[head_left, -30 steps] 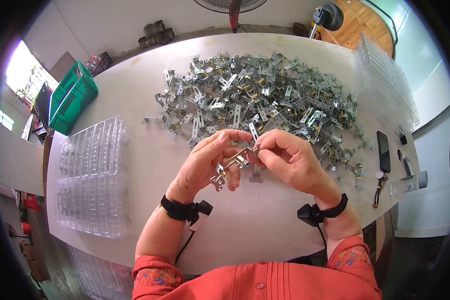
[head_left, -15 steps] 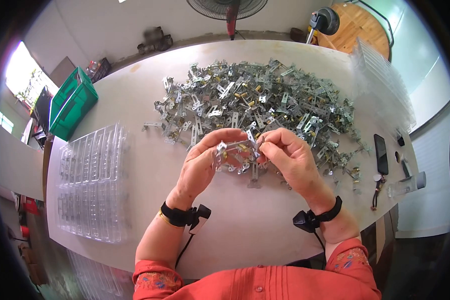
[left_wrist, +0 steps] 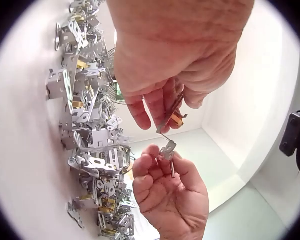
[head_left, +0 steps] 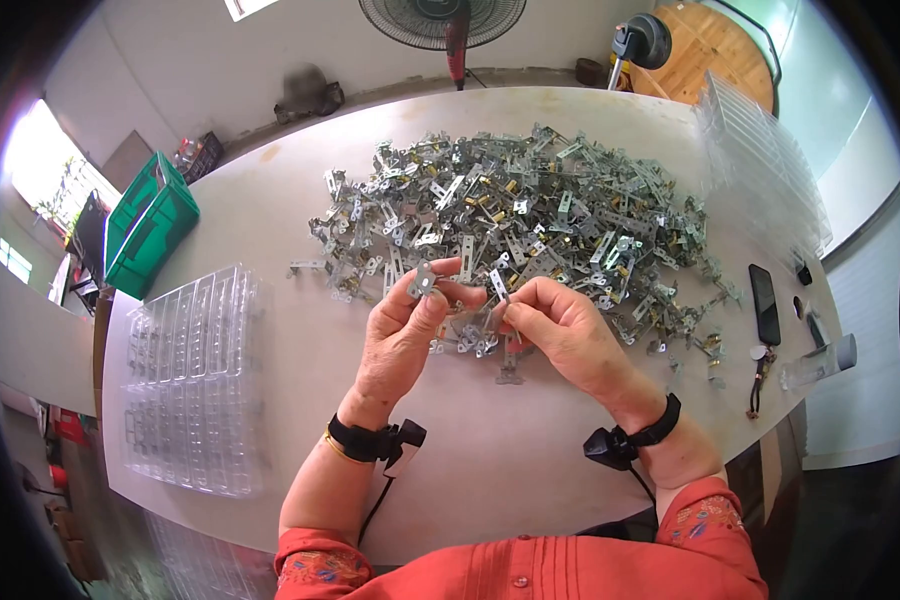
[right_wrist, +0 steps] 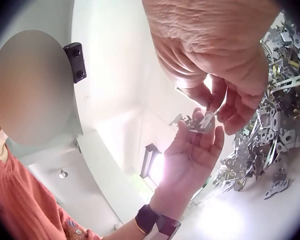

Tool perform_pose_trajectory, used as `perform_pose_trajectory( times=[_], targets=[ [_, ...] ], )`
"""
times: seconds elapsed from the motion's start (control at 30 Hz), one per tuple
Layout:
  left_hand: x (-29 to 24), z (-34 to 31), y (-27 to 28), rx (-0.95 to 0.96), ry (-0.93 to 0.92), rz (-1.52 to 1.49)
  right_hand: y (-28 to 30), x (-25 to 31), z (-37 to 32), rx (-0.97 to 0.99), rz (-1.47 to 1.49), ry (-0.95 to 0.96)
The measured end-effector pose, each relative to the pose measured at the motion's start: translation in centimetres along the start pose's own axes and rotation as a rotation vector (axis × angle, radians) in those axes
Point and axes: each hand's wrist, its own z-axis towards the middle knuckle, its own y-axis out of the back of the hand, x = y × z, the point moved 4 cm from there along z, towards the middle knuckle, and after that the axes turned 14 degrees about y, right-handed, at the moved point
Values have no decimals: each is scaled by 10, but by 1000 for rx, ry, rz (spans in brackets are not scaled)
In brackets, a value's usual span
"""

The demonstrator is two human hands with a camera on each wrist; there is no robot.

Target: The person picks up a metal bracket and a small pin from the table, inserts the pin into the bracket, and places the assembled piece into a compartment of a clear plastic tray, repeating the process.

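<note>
The left hand holds a silver metal bracket between thumb and fingers, its flat holed end facing up. A brass-coloured part shows on the bracket in the left wrist view. Close beside it, the right hand has thumb and index finger pinched together. In the left wrist view a small holed metal piece with a thin pin lies at the right fingertips; I cannot tell whether it is joined to the bracket. Both hands are raised over the near edge of a heap of similar metal brackets.
Clear plastic trays lie on the left of the white table, with more stacked trays at the far right. A green crate, phone, key strap and plastic bottle sit around the edges.
The bracket has turned in the left hand, so its flat holed end now faces up by the thumb. The hands have drawn slightly apart. The head view has tilted up a little.
</note>
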Motion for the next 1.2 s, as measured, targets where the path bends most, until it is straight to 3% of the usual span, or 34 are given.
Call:
perform_pose_trajectory(
  times=[0.07, 0.13, 0.23, 0.57, 0.87, 1.1, 1.2],
  targets=[
    [0, 0, 1, 21, -15, -60, 2, 0, 0, 0, -105, -16],
    [2, -1, 1, 38, 69, -32, 4, 10, 1, -52, -220, 138],
    [6, -1, -5, 43, 92, -4, -6, 28, -5, -7, -76, 2],
    [8, -5, -12, -41, 181, 47, -7, 17, -8, 28, -242, 93],
    [3, -8, -10, -86, 171, 249, -6, 17, -7, 36, -395, 120],
    [3, -8, -18, -75, 82, 424, -9, 22, -9, 21, -323, 154],
    [3, -9, -21, -77, 68, 541, -12, 21, -10, 92, -301, 75]
  ],
)
